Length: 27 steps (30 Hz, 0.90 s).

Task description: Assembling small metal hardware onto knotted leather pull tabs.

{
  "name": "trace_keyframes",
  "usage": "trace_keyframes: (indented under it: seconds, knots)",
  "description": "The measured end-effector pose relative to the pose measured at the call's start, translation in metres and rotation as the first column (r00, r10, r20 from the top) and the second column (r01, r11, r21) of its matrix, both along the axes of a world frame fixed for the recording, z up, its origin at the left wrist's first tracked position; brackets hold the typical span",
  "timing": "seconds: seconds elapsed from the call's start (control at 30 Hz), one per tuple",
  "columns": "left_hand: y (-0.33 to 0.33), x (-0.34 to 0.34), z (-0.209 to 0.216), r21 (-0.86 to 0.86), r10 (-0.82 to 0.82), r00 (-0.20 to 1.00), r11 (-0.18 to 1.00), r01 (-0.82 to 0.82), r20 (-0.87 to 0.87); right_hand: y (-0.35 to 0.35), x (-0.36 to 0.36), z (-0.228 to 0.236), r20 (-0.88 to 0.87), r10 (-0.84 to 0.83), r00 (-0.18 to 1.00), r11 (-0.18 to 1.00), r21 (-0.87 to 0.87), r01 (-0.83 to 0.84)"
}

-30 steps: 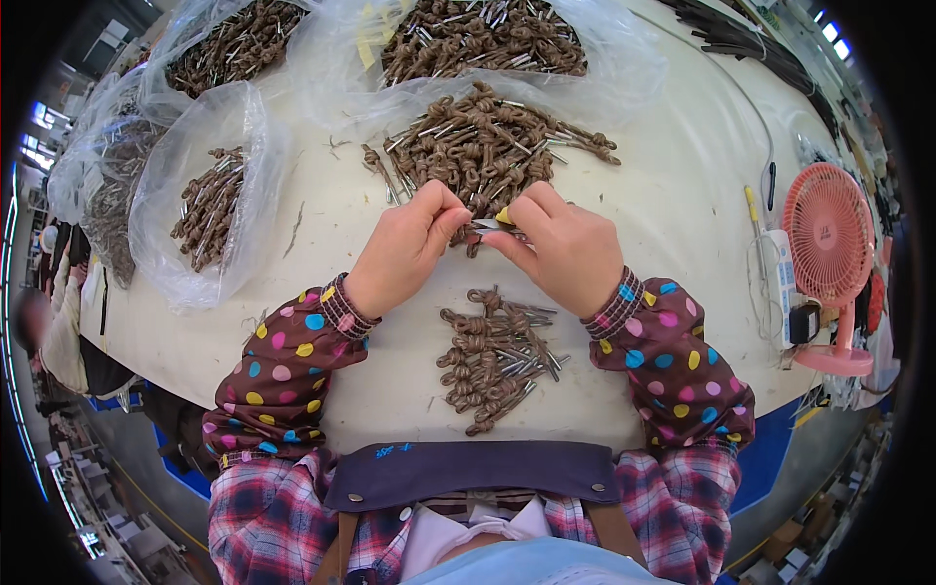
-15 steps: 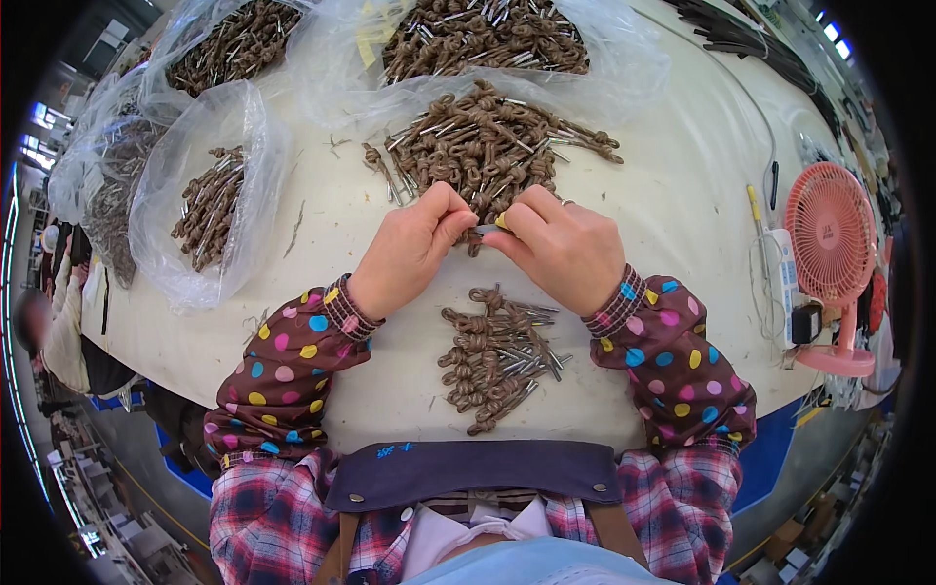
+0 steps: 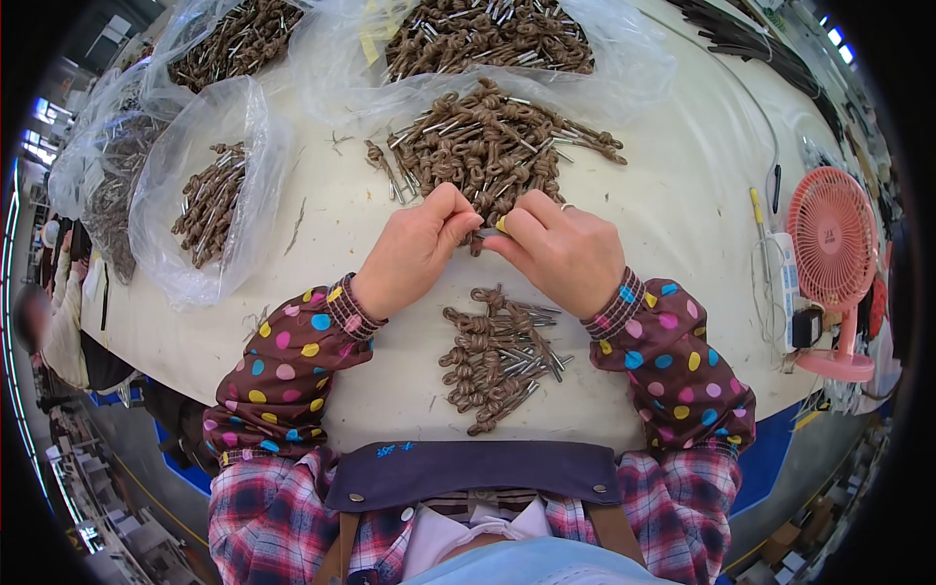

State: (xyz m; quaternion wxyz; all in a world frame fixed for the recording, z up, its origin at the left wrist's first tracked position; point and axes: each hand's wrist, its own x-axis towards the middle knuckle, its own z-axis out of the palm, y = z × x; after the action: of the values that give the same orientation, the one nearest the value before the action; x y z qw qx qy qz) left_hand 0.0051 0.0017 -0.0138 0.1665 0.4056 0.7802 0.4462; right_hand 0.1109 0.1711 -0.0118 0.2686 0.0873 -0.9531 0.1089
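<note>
My left hand [image 3: 414, 249] is closed in a pinch at the near edge of a big heap of brown knotted cords with metal tips [image 3: 478, 141]. A bit of brown cord shows at its fingertips, mostly covered by them. Close beside it my right hand [image 3: 561, 244] is closed around a small grey blade-like tool [image 3: 489, 233] with a yellow part, its tip touching the spot where the left fingers pinch. The tool's full shape is hidden. Below both hands lies a smaller pile of knotted cords [image 3: 492, 361], most of their metal tips pointing right.
Clear plastic bags [image 3: 156, 234] of similar cords stand at the left and along the back. A pink fan [image 3: 831, 239], a white power strip [image 3: 783, 263] and a yellow-handled tool [image 3: 756, 207] sit at the right. Dark strips [image 3: 726, 34] lie far right on the pale table [image 3: 682, 185].
Both hands stay nearly in place. The grey tool in my right hand has tilted slightly at the left fingertips. The piles look unchanged.
</note>
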Motion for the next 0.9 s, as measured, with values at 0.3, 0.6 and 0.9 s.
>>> trace_keyframes:
  seconds: [0.3, 0.6, 0.9]
  knots:
    - [0.001, -0.005, -0.005, 0.187, -0.055, 0.935, 0.982, -0.012, 0.350, 0.017, -0.006, 0.000, 0.131, -0.027, 0.991, 0.785, -0.611, 0.103]
    - [0.000, -0.009, -0.012, 0.193, -0.064, 0.911, 0.969, 0.155, -0.408, 0.019, -0.009, -0.005, 0.283, 0.322, 0.903, 0.290, -0.938, 0.191]
    - [0.002, -0.007, 0.001, 0.092, -0.071, 0.874, 0.987, 0.131, -0.480, 0.007, 0.000, 0.000, 0.177, 0.007, 0.984, 0.741, -0.662, 0.113]
